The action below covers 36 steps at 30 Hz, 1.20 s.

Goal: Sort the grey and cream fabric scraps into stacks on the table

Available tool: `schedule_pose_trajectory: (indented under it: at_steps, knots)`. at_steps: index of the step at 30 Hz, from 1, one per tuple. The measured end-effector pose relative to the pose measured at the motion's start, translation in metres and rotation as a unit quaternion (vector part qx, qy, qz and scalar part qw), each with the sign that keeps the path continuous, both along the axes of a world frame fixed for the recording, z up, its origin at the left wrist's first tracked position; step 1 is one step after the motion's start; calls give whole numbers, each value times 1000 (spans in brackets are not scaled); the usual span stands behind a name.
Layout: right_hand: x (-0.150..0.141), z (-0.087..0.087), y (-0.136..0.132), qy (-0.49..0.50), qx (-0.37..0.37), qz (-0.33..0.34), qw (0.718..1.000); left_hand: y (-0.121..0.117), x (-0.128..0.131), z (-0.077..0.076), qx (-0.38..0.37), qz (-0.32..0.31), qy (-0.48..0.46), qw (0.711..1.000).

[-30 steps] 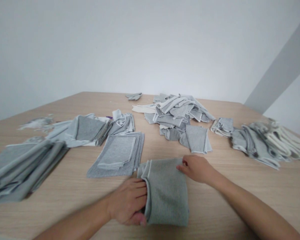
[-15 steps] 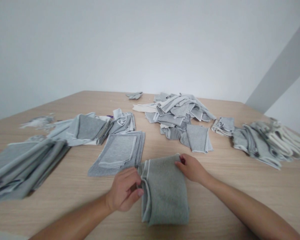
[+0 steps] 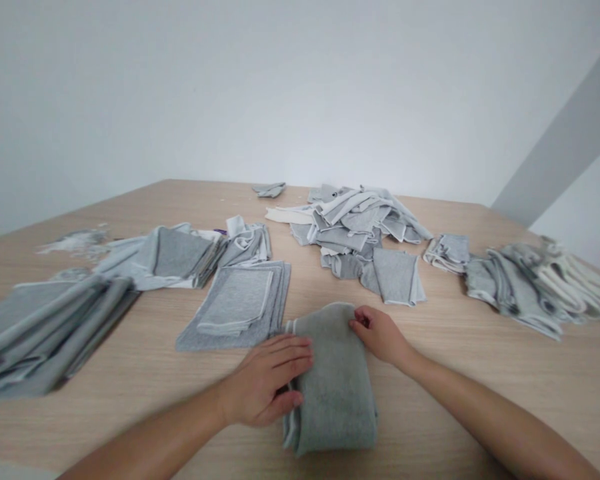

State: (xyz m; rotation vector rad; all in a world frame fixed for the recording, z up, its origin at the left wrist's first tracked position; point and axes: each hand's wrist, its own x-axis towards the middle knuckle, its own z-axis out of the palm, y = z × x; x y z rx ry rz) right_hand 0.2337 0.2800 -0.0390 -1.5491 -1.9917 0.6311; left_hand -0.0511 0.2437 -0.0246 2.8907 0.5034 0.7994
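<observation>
A folded grey-green piece of fabric with pale edging lies on the table right in front of me. My left hand rests on its left side, fingers stretched out over the folded edge. At the far right corner, my right hand pinches the fabric between thumb and fingers. Just beyond my left hand is a neat stack of flat grey cloth pieces with white edges.
Folded grey cloths lie at the left, with more folded cloth behind them and white scraps. A loose heap of grey pieces is at the back. Further cloth bundles lie on the right of the wooden table.
My left hand has opened from a curled pose and moved right, flat onto the fabric. The fabric's left edge is pressed down. My right hand keeps its hold at the corner.
</observation>
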Motion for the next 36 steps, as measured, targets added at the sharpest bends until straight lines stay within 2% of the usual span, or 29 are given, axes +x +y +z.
schedule_pose_trajectory:
  at_steps: [4,6,8,11,13,15,17,20,22,29,36]
  knots:
    - [5,-2,2,-49,12,-33,998,-1,2,0,-25,-16,19,999]
    - [6,-2,1,-54,56,-53,996,-2,2,0,-34,-21,23,999]
    - [7,-1,-2,-65,134,-44,988,-2,2,1,-34,-21,22,999]
    - [5,4,-11,-97,238,44,965,-3,4,3,-24,-20,22,999]
    - [1,9,-21,-120,259,131,949,-3,5,4,-20,-20,27,999]
    - [-4,15,-33,-139,237,225,935,-4,5,5,-21,-15,37,999]
    - [-9,21,-44,-151,180,317,919,-5,5,5,-21,-9,48,999]
    - [-13,28,-52,-142,83,395,904,-5,5,4,-13,-1,55,998]
    - [-13,30,-51,-129,51,407,903,-5,4,3,-1,1,55,998]
    - [-11,27,-34,-133,38,420,897,-4,-4,1,55,-18,63,996]
    - [-8,26,-31,-149,12,404,902,-9,-1,7,97,-91,94,987]
